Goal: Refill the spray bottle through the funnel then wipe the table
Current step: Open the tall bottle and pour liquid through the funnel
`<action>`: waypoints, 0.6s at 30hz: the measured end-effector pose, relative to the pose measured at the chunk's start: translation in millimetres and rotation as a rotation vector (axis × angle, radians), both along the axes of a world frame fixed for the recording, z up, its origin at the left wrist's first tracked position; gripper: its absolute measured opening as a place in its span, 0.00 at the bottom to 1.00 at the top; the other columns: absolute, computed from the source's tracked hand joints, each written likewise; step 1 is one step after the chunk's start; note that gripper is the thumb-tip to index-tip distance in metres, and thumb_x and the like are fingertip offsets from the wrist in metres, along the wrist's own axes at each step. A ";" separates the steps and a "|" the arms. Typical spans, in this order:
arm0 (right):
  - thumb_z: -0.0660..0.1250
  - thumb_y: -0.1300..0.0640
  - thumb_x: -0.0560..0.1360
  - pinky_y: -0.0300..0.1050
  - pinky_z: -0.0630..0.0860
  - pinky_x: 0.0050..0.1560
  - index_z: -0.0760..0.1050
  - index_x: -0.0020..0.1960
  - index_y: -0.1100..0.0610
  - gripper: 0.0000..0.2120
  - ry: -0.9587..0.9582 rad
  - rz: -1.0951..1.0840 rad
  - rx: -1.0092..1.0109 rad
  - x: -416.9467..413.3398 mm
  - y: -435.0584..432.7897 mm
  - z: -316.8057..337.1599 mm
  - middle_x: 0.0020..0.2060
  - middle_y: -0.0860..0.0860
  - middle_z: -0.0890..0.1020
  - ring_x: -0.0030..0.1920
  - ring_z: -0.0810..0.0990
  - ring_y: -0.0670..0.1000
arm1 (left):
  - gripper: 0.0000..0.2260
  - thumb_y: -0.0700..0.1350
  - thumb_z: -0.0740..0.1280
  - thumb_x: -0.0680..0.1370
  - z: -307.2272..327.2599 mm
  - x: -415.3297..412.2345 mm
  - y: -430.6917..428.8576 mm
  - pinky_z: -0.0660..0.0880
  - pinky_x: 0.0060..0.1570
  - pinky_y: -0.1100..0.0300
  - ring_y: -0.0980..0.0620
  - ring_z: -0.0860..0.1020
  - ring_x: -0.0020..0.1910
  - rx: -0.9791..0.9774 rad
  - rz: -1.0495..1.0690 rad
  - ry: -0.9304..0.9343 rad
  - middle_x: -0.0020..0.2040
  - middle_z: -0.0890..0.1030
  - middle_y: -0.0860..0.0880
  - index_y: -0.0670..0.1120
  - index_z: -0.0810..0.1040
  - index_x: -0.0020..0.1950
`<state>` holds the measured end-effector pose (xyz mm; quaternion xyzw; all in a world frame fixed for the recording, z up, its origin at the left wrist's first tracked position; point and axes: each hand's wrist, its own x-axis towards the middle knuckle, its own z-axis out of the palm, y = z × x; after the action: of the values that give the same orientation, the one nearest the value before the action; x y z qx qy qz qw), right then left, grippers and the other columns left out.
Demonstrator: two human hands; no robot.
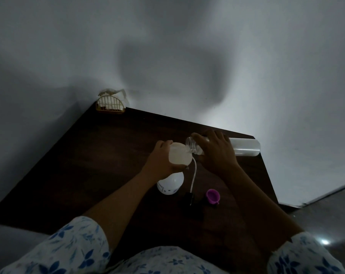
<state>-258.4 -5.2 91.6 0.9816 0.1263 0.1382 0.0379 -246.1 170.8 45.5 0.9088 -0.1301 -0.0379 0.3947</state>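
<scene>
the dark brown wooden tabletop (100, 155) fills the middle of the view, pushed into a corner of pale grey walls. your two bare forearms reach over it from blue-flowered white sleeves (74, 252). your right hand (217, 153) is wrapped around a long clear plastic bottle (244, 147), tipped on its side with its threaded mouth over the translucent white plastic funnel (180, 154); the fingers are closed on the bottle's neck end, and a pale stream runs from the mouth into the funnel. your left hand (159, 161) holds the funnel, fingers curled around its rim. beneath it stands the white rounded plastic spray bottle (170, 184), upright on the tabletop, the funnel seated in its neck as far as can be seen. in the far corner sits a small tan wire basket with crumpled pale tissue or cloth (110, 104). near the front edge lie the black spray head (188, 197), with its thin white dip tube (193, 175) curving up toward the funnel, and just to its right a small purple plastic cap (213, 196).

progress: judged from this layout, you are mid-refill. the spray head is off and pouring is under way; the fill level is hidden. still to do: finish pouring, lift the funnel out, refit the head, wipe the tabletop.

writing: small dark marks show low on the spray bottle, too small to read; no brand is legible.
</scene>
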 end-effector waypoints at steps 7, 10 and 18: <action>0.75 0.51 0.65 0.56 0.70 0.55 0.70 0.66 0.51 0.31 -0.011 -0.003 0.000 1.4 -2.7 -2.7 0.57 0.58 0.75 0.56 0.73 0.60 | 0.43 0.55 0.75 0.65 0.5 0.2 -2.5 0.63 0.53 0.63 0.49 0.67 0.64 0.003 0.003 0.003 0.69 0.61 0.45 0.44 0.58 0.72; 0.74 0.51 0.66 0.56 0.69 0.57 0.69 0.66 0.50 0.31 0.000 0.000 -0.004 1.6 -3.2 -1.9 0.58 0.58 0.74 0.58 0.72 0.59 | 0.43 0.56 0.75 0.65 1.0 0.7 -3.4 0.64 0.53 0.62 0.49 0.67 0.64 0.011 0.005 0.005 0.69 0.61 0.46 0.45 0.58 0.72; 0.75 0.50 0.65 0.56 0.70 0.56 0.70 0.65 0.51 0.31 -0.006 -0.007 -0.014 2.3 -4.1 -3.8 0.57 0.58 0.75 0.57 0.73 0.59 | 0.43 0.55 0.75 0.65 1.3 -0.3 -3.4 0.64 0.53 0.62 0.49 0.67 0.64 -0.013 0.001 -0.009 0.69 0.61 0.46 0.44 0.58 0.72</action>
<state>-256.1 -9.3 87.8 0.9813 0.1235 0.1403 0.0457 -246.4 167.4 46.8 0.9065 -0.1316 -0.0327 0.3999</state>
